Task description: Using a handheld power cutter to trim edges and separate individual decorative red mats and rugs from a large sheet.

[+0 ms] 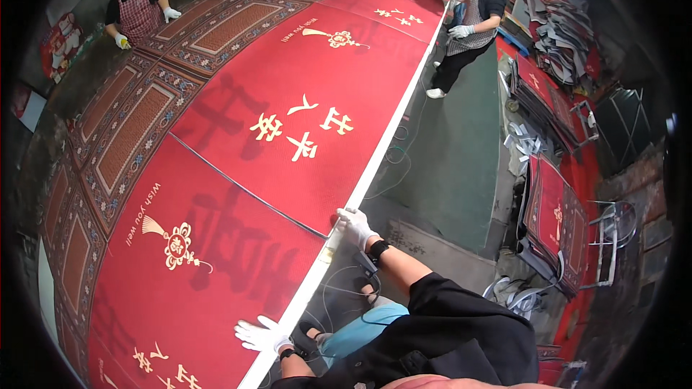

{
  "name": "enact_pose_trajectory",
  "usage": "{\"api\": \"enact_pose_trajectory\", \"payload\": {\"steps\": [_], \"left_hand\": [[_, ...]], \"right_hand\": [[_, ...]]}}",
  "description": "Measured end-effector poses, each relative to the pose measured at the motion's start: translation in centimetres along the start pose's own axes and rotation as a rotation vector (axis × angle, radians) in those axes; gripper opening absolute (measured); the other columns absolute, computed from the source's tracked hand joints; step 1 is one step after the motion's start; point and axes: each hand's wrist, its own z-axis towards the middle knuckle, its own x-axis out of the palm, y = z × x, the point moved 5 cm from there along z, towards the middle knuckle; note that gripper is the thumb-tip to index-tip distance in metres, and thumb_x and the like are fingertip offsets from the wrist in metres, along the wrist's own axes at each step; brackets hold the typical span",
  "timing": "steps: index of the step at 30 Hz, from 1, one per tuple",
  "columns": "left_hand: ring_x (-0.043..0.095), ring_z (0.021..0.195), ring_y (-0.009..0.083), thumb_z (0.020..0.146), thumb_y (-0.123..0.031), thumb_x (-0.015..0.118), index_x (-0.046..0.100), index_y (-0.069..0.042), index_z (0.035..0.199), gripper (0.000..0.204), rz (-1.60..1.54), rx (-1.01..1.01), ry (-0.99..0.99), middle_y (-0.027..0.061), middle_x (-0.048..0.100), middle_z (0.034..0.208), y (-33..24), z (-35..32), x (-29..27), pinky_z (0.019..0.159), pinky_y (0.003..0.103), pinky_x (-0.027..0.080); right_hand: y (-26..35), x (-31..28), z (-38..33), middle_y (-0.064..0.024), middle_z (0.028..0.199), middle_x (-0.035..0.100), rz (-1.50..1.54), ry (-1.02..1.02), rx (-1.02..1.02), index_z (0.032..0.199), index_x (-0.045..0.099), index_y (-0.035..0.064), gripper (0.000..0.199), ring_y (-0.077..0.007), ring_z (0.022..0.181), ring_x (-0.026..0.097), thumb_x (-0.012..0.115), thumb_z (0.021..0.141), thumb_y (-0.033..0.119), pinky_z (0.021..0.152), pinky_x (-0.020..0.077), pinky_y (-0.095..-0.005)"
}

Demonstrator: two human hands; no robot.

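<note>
A long sheet of red printed mats (252,259) with pale gold characters and tassel designs covers the table in front of me. My left hand (263,335), in a white glove, lies on the near edge of the red sheet with its fingers spread. Farther along the same edge, my gloved right hand (355,227) is closed beside the end of a dark seam (249,184) that crosses the sheet. What its fingers hold, if anything, is too small to make out. A white strip (382,148) runs along the table edge under both hands.
Brown patterned mats (137,133) lie along the table's far side. One person (139,11) stands across at the far left; another (479,18) works at the right edge, with a third partly visible beyond. Stacked mats (551,216) and a metal-framed stool (609,241) stand at right. Thin cables (395,155) hang by the table.
</note>
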Motion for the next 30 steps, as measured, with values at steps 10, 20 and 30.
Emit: {"api": "enact_pose_trajectory", "payload": {"steps": [10,20,30], "left_hand": [[0.032,0.137,0.0399,0.095,-0.046,0.043,0.041,-0.001,0.141,0.065,-0.37,0.203,0.099,0.0238,0.035,0.148,4.8,2.0,0.4,0.109,0.053,0.029],[0.063,0.094,0.0362,0.085,-0.055,0.058,0.056,0.007,0.12,0.071,-1.132,-1.221,0.107,0.024,0.063,0.111,42.0,4.6,7.2,0.083,0.049,0.052],[0.058,0.105,0.0275,0.088,-0.048,0.057,0.051,-0.01,0.131,0.057,-2.34,-1.005,0.094,0.0111,0.059,0.123,44.8,6.5,3.3,0.083,0.043,0.051]], "right_hand": [[-15.5,10.0,-13.2,-0.0103,0.113,0.066,-0.105,0.363,0.363,0.121,0.06,0.0004,0.05,-0.0224,0.103,0.062,0.072,0.086,0.035,0.092,0.0482,-0.039],[-14.1,21.7,-27.5,-0.0203,0.1,0.069,-0.973,0.558,-0.078,0.113,0.066,-0.0009,0.062,-0.0251,0.091,0.064,0.044,0.096,0.055,0.079,0.0483,-0.0393],[-11.2,16.2,-34.5,-0.0173,0.107,0.068,-0.946,0.543,-1.085,0.117,0.063,-0.0047,0.032,-0.0188,0.099,0.061,0.05,0.098,0.018,0.09,0.046,-0.0328]]}}
